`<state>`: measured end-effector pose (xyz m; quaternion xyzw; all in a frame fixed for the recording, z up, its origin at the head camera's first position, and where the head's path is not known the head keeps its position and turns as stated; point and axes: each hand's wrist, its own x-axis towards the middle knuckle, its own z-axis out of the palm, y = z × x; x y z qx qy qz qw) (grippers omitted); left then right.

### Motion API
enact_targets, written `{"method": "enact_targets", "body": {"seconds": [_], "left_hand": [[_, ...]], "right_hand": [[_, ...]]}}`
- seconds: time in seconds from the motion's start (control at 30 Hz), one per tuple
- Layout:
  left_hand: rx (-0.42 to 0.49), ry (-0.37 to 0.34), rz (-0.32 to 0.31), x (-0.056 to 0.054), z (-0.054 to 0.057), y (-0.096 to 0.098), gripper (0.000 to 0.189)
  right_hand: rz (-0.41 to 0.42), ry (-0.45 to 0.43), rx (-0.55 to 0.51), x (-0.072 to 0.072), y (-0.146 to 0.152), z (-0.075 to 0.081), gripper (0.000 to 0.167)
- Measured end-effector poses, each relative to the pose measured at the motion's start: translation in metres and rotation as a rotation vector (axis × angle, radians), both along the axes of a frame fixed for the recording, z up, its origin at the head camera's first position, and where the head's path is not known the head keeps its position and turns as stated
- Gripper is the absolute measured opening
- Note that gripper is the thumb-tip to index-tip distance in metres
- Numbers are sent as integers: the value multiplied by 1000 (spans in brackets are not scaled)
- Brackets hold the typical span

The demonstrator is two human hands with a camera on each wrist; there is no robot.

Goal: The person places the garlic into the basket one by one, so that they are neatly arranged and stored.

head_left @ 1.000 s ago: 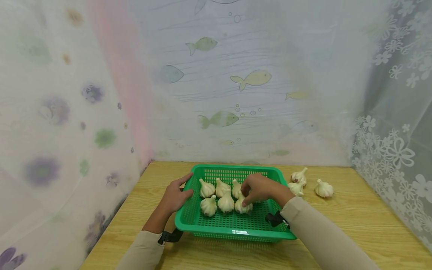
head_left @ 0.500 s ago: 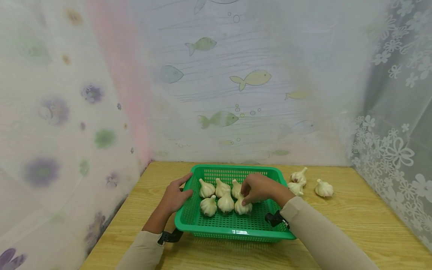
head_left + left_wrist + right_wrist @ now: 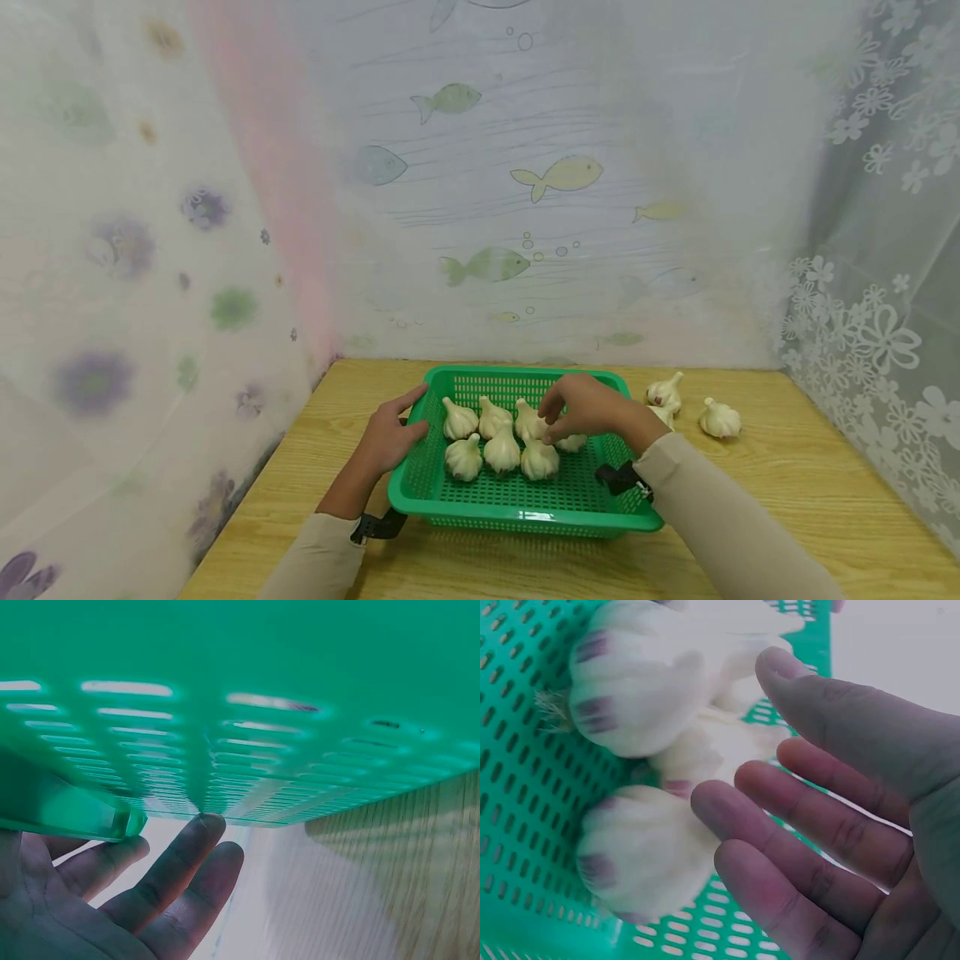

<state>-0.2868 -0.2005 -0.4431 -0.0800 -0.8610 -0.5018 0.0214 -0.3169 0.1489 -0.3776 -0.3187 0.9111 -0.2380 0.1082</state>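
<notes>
Several garlic bulbs (image 3: 502, 450) sit in two rows inside a green slotted plastic basket (image 3: 525, 517). Over the right end of these rows hovers my right hand (image 3: 588, 406), partly covering a bulb (image 3: 572, 443). The right wrist view shows that hand (image 3: 832, 825) with its fingers spread and nothing held, beside a garlic bulb (image 3: 641, 851). My left hand (image 3: 386, 435) touches the left rim of the basket with thumb and forefinger. In the left wrist view, the left hand's other fingers (image 3: 176, 874) extend loosely below the rim; its thumb is hidden there.
Right of the basket, loose garlic bulbs (image 3: 665, 393) lie on the wooden table (image 3: 765, 500), one (image 3: 720, 418) standing apart. Curtains with fish (image 3: 491, 264) and flowers enclose the back and sides. Each wrist wears a black strapped camera (image 3: 621, 477).
My right hand has let go of the front right garlic bulb and moved slightly up and right. The bulb behind it now shows more. My left hand has stayed still.
</notes>
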Motion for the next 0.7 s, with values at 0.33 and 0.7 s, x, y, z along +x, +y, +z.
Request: {"method": "enact_targets", "body": {"seconds": [0.33, 0.7], "left_hand": [[9, 2, 0, 0, 0, 0, 66], [4, 3, -7, 0, -1, -1, 67]], "right_hand": [[-15, 39, -82, 0, 21, 13, 37], [-99, 52, -188, 10, 58, 21, 38]]}}
